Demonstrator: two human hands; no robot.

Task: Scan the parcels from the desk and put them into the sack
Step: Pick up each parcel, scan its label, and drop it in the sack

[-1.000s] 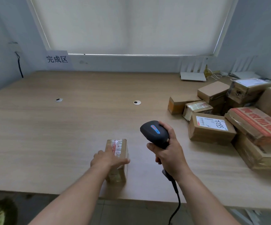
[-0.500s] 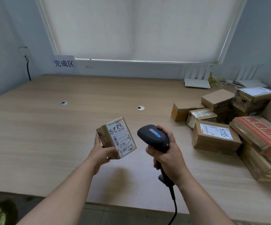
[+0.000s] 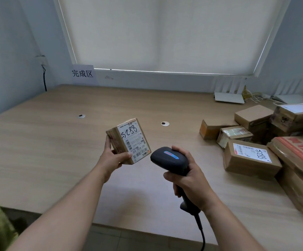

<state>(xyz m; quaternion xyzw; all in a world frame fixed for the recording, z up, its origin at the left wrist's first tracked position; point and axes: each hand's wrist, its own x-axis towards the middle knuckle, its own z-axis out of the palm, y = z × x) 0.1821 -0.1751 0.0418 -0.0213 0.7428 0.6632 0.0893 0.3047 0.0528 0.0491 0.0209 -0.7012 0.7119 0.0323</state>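
We grip a small labelled parcel (image 3: 129,142) in left hand (image 3: 113,158), barcode scanner (image 3: 170,160) in right hand (image 3: 190,183); scan pending, parcel pile (image 3: 266,147) at frame right left, sack unseen.

The small parcel (image 3: 128,141) is brown cardboard with a white label bearing black handwriting and black barcode stripes. The scanner (image 3: 170,160) is black, with a blue and red badge on top. The surface (image 3: 56,142) is pale wood grain. The piled parcels (image 3: 266,142) are brown; one (image 3: 299,154) carries red print, another (image 3: 250,156) a white label. The blind (image 3: 161,33) is off-white, the walls (image 3: 11,51) pale blue. A white sign (image 3: 82,74) shows black characters.
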